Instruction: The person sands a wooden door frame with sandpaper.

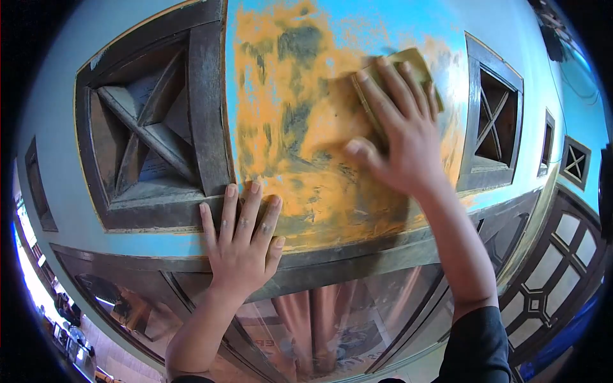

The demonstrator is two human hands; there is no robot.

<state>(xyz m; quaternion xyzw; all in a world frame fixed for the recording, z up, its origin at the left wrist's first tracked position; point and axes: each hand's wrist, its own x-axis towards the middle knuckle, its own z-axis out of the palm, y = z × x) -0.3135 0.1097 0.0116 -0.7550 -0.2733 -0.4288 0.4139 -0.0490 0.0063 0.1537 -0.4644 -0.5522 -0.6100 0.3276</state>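
Note:
My right hand presses a folded olive-brown sheet of sandpaper against the wall, fingers spread over it and the thumb off to its left side. Under and around it is a wall patch of orange-brown filler with dark grey smears and light blue paint at its edges. Lower left, my left hand lies open, its fingers spread against the patch's bottom corner and the dark wooden frame. It holds nothing. Greyish marks show on its knuckles.
A dark wooden vent frame with crossed slats stands left of the patch; a similar vent is at right. Below runs a wooden ledge above glass panes with pinkish curtains. A panelled door is at far right.

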